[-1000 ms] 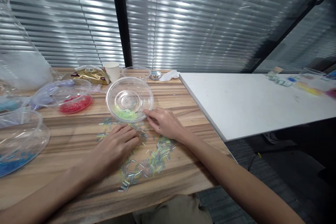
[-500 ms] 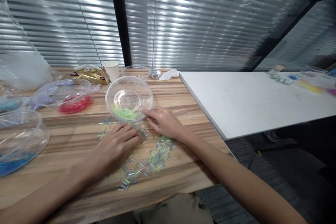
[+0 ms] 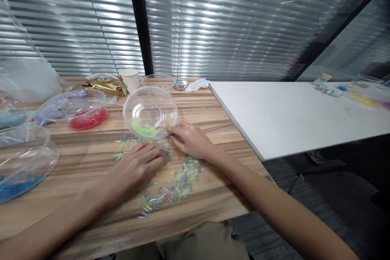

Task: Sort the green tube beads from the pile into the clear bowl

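A round clear plastic bowl [image 3: 150, 107] is tilted toward me, with yellow-green tube beads [image 3: 144, 129] gathered at its lower side. My right hand [image 3: 191, 140] grips the bowl's right rim between thumb and fingers. Just in front of the bowl, my left hand [image 3: 138, 166] rests low over the table, fingers curled down and pressed together. Its fingertips are hidden, so what they hold, if anything, does not show. Loose clear and pale yellow tube beads [image 3: 183, 180] lie scattered on the wood around and between both hands.
To the left stand clear containers with red beads [image 3: 88, 118] and blue beads [image 3: 21, 185]. Along the back are a gold packet [image 3: 106, 86], a paper cup [image 3: 130, 80], another clear bowl [image 3: 159, 83] and a crumpled tissue [image 3: 197, 85]. A white table [image 3: 274, 118] adjoins at right.
Both hands keep nearly the same positions, and the bowl stays tilted in my right hand. The whole view has shifted very slightly.
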Demonstrator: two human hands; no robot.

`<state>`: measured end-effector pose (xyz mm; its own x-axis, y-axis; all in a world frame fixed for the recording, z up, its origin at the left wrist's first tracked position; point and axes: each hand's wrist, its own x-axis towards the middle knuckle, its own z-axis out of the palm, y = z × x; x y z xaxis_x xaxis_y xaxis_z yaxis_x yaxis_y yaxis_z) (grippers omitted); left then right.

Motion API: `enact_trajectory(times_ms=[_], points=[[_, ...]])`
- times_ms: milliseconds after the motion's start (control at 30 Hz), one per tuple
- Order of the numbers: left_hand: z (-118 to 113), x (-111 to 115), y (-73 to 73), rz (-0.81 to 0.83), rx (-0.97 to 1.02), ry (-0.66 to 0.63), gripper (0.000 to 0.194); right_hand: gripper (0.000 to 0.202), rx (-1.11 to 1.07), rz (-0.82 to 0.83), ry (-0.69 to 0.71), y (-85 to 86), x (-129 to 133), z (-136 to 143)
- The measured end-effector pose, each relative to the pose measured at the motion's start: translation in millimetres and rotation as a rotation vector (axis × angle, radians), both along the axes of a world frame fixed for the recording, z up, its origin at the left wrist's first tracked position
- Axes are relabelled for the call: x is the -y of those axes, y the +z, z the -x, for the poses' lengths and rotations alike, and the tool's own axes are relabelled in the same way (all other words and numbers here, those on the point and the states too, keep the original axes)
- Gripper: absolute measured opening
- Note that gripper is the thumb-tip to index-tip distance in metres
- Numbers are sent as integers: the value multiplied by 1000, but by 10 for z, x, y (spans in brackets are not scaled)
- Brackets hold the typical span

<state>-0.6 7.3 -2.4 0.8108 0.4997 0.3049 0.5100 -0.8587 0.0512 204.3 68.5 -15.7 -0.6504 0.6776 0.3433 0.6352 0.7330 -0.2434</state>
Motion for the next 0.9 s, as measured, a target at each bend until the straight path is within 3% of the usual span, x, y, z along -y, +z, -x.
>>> enact_trajectory(times_ms=[900], points=[[43, -25, -44, -7, 74, -22, 27, 34, 15, 20, 10, 33, 11, 2]])
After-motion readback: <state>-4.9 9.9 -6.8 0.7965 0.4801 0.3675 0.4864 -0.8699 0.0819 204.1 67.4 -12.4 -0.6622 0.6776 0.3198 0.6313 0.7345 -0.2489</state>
